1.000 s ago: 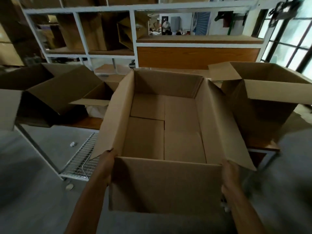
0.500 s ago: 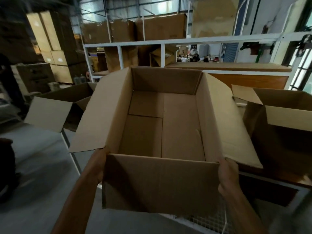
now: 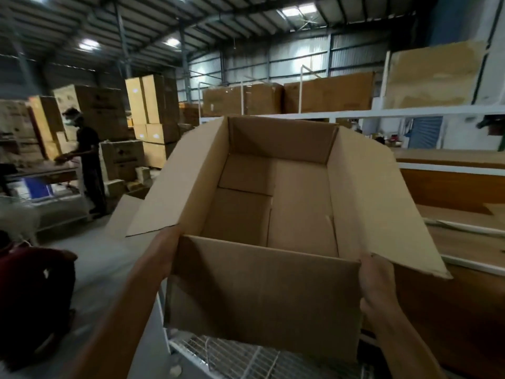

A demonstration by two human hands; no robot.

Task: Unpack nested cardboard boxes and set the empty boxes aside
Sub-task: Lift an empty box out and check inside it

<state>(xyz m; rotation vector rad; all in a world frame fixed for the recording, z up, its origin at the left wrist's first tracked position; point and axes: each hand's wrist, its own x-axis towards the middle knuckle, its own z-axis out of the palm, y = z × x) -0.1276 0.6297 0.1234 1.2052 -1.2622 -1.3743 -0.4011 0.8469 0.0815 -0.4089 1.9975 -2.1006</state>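
Observation:
I hold a large open cardboard box [image 3: 262, 291] up in front of me, with nothing inside it and its flaps spread outward. My left hand [image 3: 161, 250] grips its near left corner under the left flap. On the near right corner my right hand [image 3: 378, 283] grips the edge. The box hangs in the air above a white wire rack [image 3: 246, 356]. Behind its left flap a piece of another cardboard box [image 3: 123, 214] shows.
A wooden table [image 3: 464, 239] with a white frame lies to the right. White shelving [image 3: 355, 113] with cartons stands behind. Stacked cartons [image 3: 153, 119] fill the far left, where a person [image 3: 87, 160] stands at a bench. Another person in dark red [image 3: 32, 296] is low at my left.
The box has been lifted higher and swung to the left, away from the table. The other open boxes on the table have left the view. Both hands keep their grip.

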